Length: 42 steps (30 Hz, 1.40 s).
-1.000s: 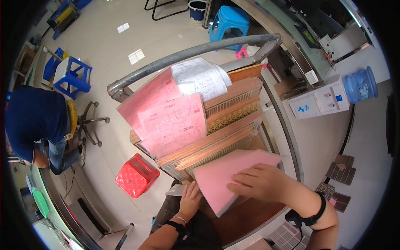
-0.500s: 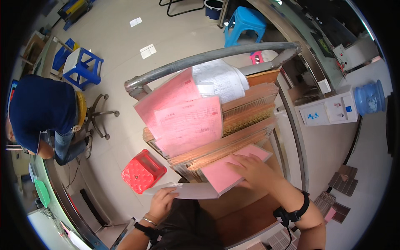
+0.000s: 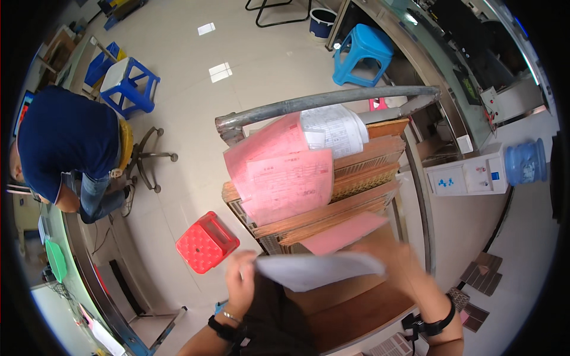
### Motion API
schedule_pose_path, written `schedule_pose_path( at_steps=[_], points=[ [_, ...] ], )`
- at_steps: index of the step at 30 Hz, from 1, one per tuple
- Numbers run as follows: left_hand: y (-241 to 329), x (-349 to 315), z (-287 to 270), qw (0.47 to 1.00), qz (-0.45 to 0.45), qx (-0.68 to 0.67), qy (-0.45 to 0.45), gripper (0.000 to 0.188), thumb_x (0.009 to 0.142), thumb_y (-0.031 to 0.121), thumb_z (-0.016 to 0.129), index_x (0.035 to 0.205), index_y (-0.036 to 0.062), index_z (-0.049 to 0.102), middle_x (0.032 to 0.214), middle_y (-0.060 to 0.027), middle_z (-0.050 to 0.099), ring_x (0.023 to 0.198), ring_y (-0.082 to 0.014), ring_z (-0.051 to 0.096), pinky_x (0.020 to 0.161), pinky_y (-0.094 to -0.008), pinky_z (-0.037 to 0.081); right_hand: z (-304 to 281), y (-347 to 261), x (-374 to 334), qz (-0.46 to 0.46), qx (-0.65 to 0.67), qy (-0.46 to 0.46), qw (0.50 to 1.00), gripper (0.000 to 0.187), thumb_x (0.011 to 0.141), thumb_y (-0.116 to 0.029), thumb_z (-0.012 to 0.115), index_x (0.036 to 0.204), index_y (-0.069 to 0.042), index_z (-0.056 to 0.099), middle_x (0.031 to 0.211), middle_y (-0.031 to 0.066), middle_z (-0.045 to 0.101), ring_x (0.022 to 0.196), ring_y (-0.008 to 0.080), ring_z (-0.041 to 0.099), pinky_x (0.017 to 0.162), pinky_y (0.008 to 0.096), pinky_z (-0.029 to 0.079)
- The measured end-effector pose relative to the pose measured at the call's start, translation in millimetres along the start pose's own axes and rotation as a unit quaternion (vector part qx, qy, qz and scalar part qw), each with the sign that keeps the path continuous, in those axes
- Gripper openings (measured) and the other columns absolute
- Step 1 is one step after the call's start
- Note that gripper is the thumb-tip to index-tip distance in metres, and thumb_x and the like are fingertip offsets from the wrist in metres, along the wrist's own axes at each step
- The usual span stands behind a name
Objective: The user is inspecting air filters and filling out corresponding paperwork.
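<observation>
A white sheet (image 3: pixel 320 272), blurred and bowed, stretches sideways low over the trolley, close to my lap. Its left end is pinched in the fingers of my left hand (image 3: pixel 240 283). At the sheet's right end is my right hand (image 3: pixel 399 261), smeared by motion, so its grip cannot be made out. Just beyond the white sheet a pink sheet (image 3: pixel 344 232) leans against a stack of brown-edged boards (image 3: pixel 332 207) on the trolley. Pink printed forms (image 3: pixel 289 184) and white printed papers (image 3: pixel 333 130) lie on top of the boards.
The trolley's grey metal rail (image 3: pixel 326 99) curves behind the papers. A red stool (image 3: pixel 208 242) stands left of it, a light-blue stool (image 3: pixel 363 54) beyond. At left a person in dark blue (image 3: pixel 71 145) sits bent over a bench. A water dispenser (image 3: pixel 466 173) is at right.
The white sheet has swung up and right, now spanning between my hands. My right hand has come off the pink sheet's face toward me. The view has shifted slightly.
</observation>
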<state>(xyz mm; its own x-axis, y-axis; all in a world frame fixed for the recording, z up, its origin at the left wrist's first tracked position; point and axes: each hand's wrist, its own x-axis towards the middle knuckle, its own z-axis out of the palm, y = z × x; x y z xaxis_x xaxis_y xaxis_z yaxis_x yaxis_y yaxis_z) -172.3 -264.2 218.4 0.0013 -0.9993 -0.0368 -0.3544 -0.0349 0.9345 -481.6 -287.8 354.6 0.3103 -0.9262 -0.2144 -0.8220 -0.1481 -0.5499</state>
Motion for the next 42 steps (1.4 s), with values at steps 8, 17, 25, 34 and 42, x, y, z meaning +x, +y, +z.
schedule_pose_path(
  at_steps=[8, 17, 25, 34, 42],
  points=[
    [-112.6, 2.0, 76.4, 0.960, -0.246, -0.076, 0.112, 0.027, 0.088, 0.012, 0.057, 0.110, -0.0003, 0.048, 0.108, -0.0118, 0.051, 0.098, -0.0188, 0.052, 0.085, -0.0294, 0.043, -64.5, 0.2, 55.1, -0.009, 0.050, 0.148, 0.988, 0.036, 0.068, 0.014, 0.049, 0.097, -0.003, 0.063, 0.092, 0.0152, 0.065, 0.086, 0.0328, 0.062, 0.077, 0.0334, 0.048],
    [-110.3, -9.9, 74.3, 0.972, -0.204, -0.070, 0.090, 0.022, 0.086, 0.004, 0.056, 0.106, 0.0012, 0.046, 0.102, -0.0103, 0.050, 0.095, -0.0195, 0.053, 0.080, -0.0277, 0.046, -22.1, 17.1, 131.2, -0.120, 0.059, 0.041, 0.990, 0.025, 0.078, -0.004, 0.052, 0.102, -0.005, 0.061, 0.099, 0.0129, 0.063, 0.093, 0.0314, 0.059, 0.081, 0.0369, 0.046],
    [-114.7, -11.4, 72.4, 0.982, -0.164, -0.054, 0.076, 0.018, 0.085, -0.001, 0.055, 0.101, 0.0003, 0.046, 0.100, -0.0092, 0.049, 0.096, -0.0184, 0.051, 0.079, -0.0278, 0.046, 5.2, 8.9, 171.7, -0.186, 0.071, -0.018, 0.980, 0.039, 0.068, 0.005, 0.048, 0.103, -0.007, 0.061, 0.100, 0.0114, 0.063, 0.095, 0.0303, 0.057, 0.081, 0.0374, 0.045],
    [-103.5, -12.6, 75.8, 0.972, -0.208, -0.080, 0.076, 0.016, 0.088, 0.000, 0.051, 0.103, 0.0032, 0.045, 0.100, -0.0066, 0.051, 0.099, -0.0163, 0.051, 0.086, -0.0280, 0.043, 23.3, 4.1, 198.2, -0.295, -0.045, -0.020, 0.954, 0.026, 0.071, -0.008, 0.056, 0.095, -0.014, 0.064, 0.088, 0.0051, 0.064, 0.086, 0.0248, 0.060, 0.077, 0.0354, 0.046],
    [-105.1, -13.8, 69.1, 0.976, -0.190, -0.074, 0.082, 0.020, 0.086, -0.002, 0.052, 0.105, 0.0017, 0.047, 0.102, -0.0080, 0.050, 0.097, -0.0168, 0.051, 0.081, -0.0278, 0.045, 52.1, -59.9, 218.5, -0.351, -0.164, -0.060, 0.920, 0.017, 0.074, -0.015, 0.056, 0.088, -0.012, 0.063, 0.076, 0.0052, 0.064, 0.078, 0.0208, 0.063, 0.073, 0.0324, 0.045]
  ],
)
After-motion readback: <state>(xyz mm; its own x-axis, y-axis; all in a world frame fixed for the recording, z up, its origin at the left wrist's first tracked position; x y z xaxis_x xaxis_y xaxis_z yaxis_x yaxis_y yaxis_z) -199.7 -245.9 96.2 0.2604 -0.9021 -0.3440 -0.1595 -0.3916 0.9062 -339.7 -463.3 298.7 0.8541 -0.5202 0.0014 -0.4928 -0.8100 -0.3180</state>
